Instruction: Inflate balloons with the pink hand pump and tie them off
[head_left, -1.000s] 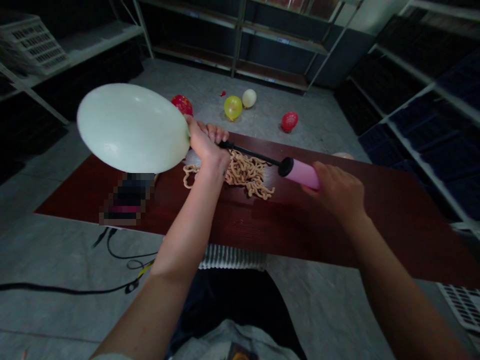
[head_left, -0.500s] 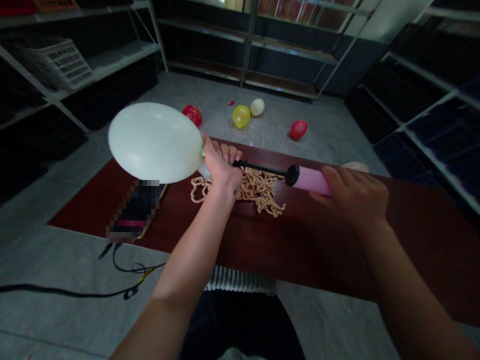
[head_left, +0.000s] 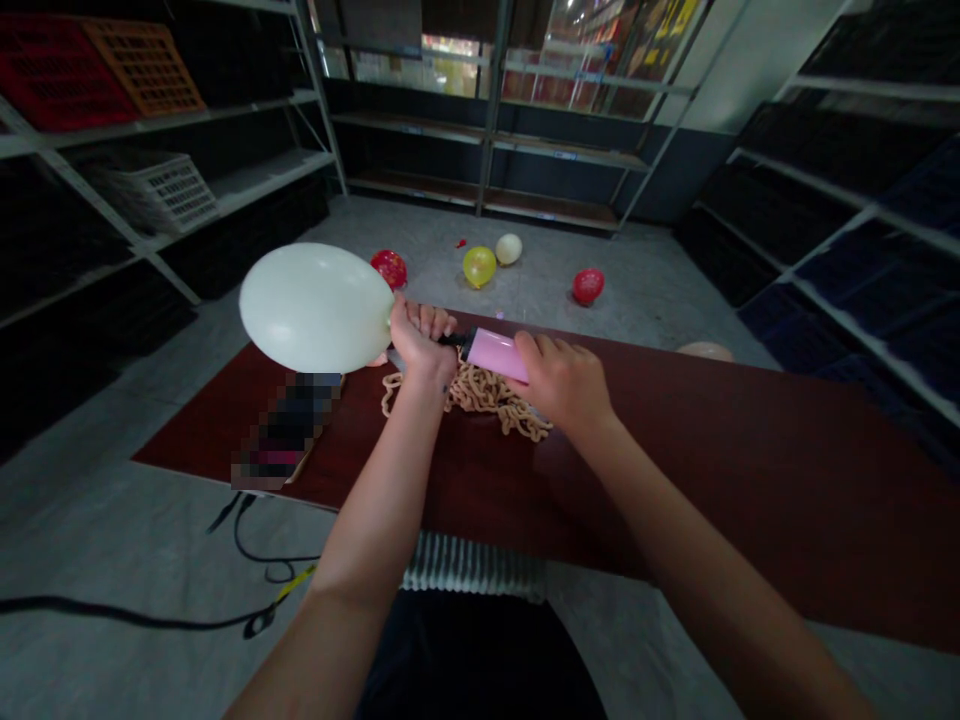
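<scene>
A pale green inflated balloon hangs above the left part of the dark red table. My left hand is closed round the balloon's neck and the front end of a hand pump. My right hand grips the pump's pink barrel, pushed in close to the left hand so the black rod is barely showing. Under both hands lies a heap of tan uninflated balloons on the table.
A blurred dark object lies on the table's left end. Red, yellow, cream and red balloons sit on the concrete floor beyond. Metal shelving lines the walls. Cables trail on the floor at left.
My right hand has pushed the pink barrel leftward along the rod, right up to my left hand. The view has tilted up, so the balloon appears smaller and lower in frame.
</scene>
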